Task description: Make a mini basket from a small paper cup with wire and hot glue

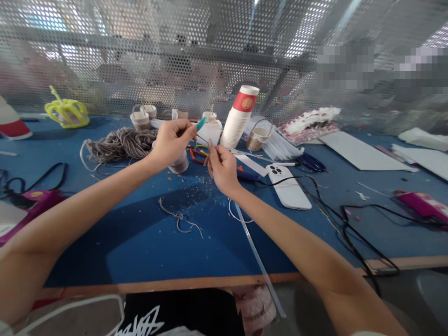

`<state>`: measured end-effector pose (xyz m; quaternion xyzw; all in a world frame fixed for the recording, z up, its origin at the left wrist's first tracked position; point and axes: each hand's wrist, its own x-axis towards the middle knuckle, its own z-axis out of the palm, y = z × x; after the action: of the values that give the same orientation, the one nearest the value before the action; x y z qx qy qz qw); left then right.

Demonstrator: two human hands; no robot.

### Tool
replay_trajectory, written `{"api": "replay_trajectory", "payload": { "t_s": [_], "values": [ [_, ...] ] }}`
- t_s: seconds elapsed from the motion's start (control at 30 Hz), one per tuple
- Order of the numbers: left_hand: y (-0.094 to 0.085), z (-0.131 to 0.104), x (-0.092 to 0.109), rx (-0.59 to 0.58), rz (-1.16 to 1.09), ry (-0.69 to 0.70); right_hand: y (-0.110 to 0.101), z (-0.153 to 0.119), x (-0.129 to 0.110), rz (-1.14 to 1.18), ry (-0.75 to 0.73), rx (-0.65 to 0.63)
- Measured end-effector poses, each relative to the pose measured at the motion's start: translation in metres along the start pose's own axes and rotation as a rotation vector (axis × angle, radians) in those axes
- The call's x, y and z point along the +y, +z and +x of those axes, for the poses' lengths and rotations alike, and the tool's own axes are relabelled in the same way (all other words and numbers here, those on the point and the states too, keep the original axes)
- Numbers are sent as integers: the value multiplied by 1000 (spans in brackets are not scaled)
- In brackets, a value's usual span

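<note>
My left hand [175, 140] is closed in a pinch over the middle of the table. A teal pointed tip [200, 123] shows at its thumb; I cannot tell whether it is a nail or a cover. My right hand [222, 165] is pinched just to the right and slightly nearer. Between the two runs a short, thin dark strand [202, 138], with both sets of fingers closed on it. Under my left hand stands a small whitish cup [179, 164], partly hidden. A loose knotted piece of grey yarn [178, 216] lies nearer me on the blue table [133, 252].
Grey yarn [121, 143] is heaped at left. Stacked paper cups [233, 126], small handled baskets [259, 137] and a yellow basket [68, 113] stand behind. On the right lie a white phone [289, 186], black cable [325, 210] and magenta glue gun [423, 205]. A clear glue stick [261, 261] overhangs the edge.
</note>
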<state>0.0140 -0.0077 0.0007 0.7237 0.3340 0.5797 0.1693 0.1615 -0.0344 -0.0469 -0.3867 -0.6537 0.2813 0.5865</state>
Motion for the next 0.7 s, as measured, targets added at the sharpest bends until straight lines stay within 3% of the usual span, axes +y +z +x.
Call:
{"api": "replay_trajectory", "payload": {
  "t_s": [0.3,0.7],
  "values": [
    [0,-4,-2,47,164,28,7,-16,-13,-234,-238,157],
    [0,-7,2,-15,310,122,-4,-8,-28,-393,-346,20]
  ]
}}
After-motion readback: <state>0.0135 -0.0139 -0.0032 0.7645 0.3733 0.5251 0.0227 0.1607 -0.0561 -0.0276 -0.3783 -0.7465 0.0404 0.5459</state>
